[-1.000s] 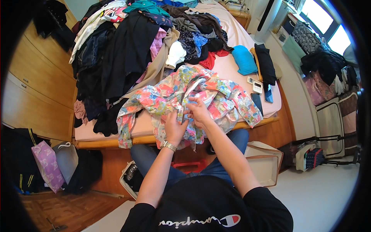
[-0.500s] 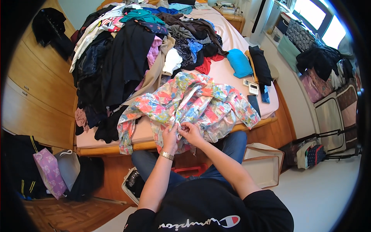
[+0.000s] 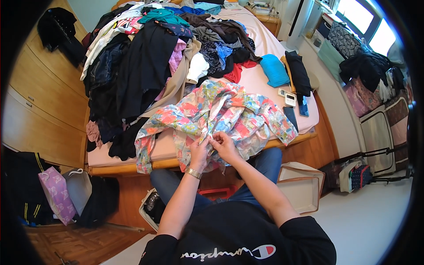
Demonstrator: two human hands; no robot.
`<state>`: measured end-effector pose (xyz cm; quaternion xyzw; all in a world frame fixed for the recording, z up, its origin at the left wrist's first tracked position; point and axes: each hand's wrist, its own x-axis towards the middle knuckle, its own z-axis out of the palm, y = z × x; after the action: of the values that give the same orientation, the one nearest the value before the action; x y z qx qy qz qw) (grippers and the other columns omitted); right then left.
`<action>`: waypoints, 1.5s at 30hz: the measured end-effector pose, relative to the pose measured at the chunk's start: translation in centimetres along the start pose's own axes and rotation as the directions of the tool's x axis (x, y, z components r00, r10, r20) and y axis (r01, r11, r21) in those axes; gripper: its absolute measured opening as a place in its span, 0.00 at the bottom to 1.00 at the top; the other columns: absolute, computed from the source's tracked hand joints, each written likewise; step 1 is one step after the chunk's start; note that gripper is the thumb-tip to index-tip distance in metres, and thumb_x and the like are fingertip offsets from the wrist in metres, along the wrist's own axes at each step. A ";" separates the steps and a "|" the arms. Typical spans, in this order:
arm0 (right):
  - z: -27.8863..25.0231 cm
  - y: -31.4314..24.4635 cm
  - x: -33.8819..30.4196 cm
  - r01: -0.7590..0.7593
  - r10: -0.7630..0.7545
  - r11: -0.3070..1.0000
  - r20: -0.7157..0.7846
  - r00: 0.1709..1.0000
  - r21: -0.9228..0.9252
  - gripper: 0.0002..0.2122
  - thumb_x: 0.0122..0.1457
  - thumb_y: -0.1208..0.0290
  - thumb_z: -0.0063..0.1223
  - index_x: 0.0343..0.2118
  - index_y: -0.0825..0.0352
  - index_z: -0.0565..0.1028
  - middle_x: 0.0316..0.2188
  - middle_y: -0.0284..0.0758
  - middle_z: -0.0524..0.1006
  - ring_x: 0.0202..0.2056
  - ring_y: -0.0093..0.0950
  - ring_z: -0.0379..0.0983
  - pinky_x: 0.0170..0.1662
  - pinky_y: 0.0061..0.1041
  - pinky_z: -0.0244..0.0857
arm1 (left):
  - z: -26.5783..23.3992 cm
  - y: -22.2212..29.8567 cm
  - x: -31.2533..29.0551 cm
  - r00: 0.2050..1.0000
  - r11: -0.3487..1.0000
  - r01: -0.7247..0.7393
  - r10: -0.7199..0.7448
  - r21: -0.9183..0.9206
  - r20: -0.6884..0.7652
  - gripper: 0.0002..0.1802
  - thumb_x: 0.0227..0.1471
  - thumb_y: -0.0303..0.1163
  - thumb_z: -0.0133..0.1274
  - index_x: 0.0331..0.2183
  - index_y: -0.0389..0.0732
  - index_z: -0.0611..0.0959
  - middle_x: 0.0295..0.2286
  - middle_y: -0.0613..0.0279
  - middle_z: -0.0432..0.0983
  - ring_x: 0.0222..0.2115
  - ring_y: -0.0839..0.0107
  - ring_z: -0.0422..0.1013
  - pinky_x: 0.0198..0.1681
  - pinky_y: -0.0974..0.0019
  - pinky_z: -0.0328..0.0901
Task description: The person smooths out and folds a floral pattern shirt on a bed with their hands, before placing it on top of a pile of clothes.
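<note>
A thin floral jacket (image 3: 247, 115) in pink, blue and white lies spread over the near edge of the bed, its sleeves out to both sides. My left hand (image 3: 199, 151) is closed on the jacket's front edge near the middle. Close beside it, my right hand (image 3: 224, 145) pinches the same front opening, fingertips almost touching those of the left. Whether a zipper or a button sits between the fingers is too small to make out. The lower part of the jacket hangs over the bed edge between my knees.
A big heap of clothes (image 3: 145, 66) covers the bed's left and far side. On the right lie a blue folded bundle (image 3: 274, 70), a black pouch (image 3: 298, 73), a white remote-like device (image 3: 289, 100) and phones. Fabric storage boxes (image 3: 300, 190) stand on the floor at right.
Both hands have moved slightly up and to the right along the jacket's front, still pinching it. The jacket's front edge has shifted a little with them.
</note>
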<state>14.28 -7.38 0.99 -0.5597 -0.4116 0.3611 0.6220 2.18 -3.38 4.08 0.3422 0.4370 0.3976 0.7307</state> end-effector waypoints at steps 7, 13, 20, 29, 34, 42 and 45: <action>-0.5 -2.9 0.4 -0.064 0.086 0.964 0.076 0.993 -0.260 0.06 0.60 0.74 0.60 0.32 0.71 0.77 0.24 0.27 0.76 0.24 0.14 0.67 0.28 0.18 0.63 | -0.8 0.5 0.3 0.992 0.983 -0.127 0.123 0.134 0.040 0.08 0.58 0.30 0.58 0.36 0.34 0.84 0.26 0.69 0.78 0.25 0.82 0.71 0.28 0.76 0.64; -0.9 0.7 0.2 -0.216 0.218 0.968 -0.004 0.976 0.123 0.03 0.62 0.76 0.56 0.35 0.68 0.75 0.25 0.25 0.74 0.25 0.13 0.66 0.29 0.15 0.60 | -1.9 0.3 1.5 0.995 0.994 0.016 -0.006 -0.104 0.096 0.09 0.59 0.31 0.56 0.39 0.36 0.83 0.27 0.66 0.79 0.23 0.80 0.72 0.23 0.75 0.65; -0.4 -0.4 -0.1 -0.110 0.111 0.993 -0.024 0.994 0.044 0.05 0.61 0.75 0.59 0.36 0.70 0.75 0.25 0.25 0.73 0.25 0.13 0.65 0.30 0.16 0.62 | -1.1 0.8 1.0 1.000 0.993 -0.010 0.012 -0.122 0.021 0.07 0.58 0.30 0.56 0.37 0.38 0.83 0.27 0.66 0.79 0.21 0.79 0.73 0.21 0.75 0.65; 0.8 0.2 -1.0 -0.123 0.124 0.992 0.066 0.990 -0.011 0.06 0.58 0.80 0.59 0.37 0.69 0.74 0.25 0.25 0.72 0.26 0.12 0.66 0.30 0.14 0.61 | -1.7 -0.3 1.3 0.998 0.986 -0.062 0.060 -0.154 -0.017 0.14 0.64 0.35 0.47 0.40 0.35 0.80 0.30 0.63 0.79 0.27 0.78 0.74 0.29 0.72 0.68; 0.3 0.4 -1.8 -0.099 0.097 0.991 -0.023 0.995 -0.086 0.06 0.56 0.82 0.57 0.35 0.69 0.73 0.23 0.25 0.71 0.24 0.12 0.64 0.28 0.15 0.59 | -1.7 0.7 1.4 0.946 0.954 -0.295 0.284 -0.052 -0.158 0.16 0.68 0.39 0.41 0.38 0.37 0.76 0.30 0.63 0.78 0.28 0.77 0.75 0.31 0.70 0.69; -1.5 -0.5 -1.3 -0.181 0.182 0.983 0.058 0.982 -0.018 0.14 0.53 0.80 0.53 0.44 0.72 0.77 0.19 0.25 0.69 0.21 0.14 0.63 0.25 0.18 0.60 | -2.9 3.8 2.2 0.954 0.974 -0.228 0.227 0.018 -0.194 0.18 0.65 0.40 0.49 0.26 0.39 0.79 0.22 0.68 0.75 0.19 0.81 0.71 0.23 0.74 0.66; -2.4 0.0 -1.3 -0.207 0.214 0.976 0.109 0.971 -0.072 0.17 0.54 0.80 0.51 0.48 0.72 0.76 0.19 0.25 0.69 0.20 0.15 0.62 0.24 0.19 0.59 | -7.3 5.1 4.1 0.914 0.899 -0.314 0.374 0.304 -0.160 0.18 0.63 0.40 0.52 0.24 0.39 0.79 0.18 0.71 0.72 0.15 0.83 0.67 0.20 0.75 0.65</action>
<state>15.93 -9.47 0.82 -0.5967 -0.3961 0.4445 0.5381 -4.69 3.60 4.08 0.4664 0.4958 0.4918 0.5429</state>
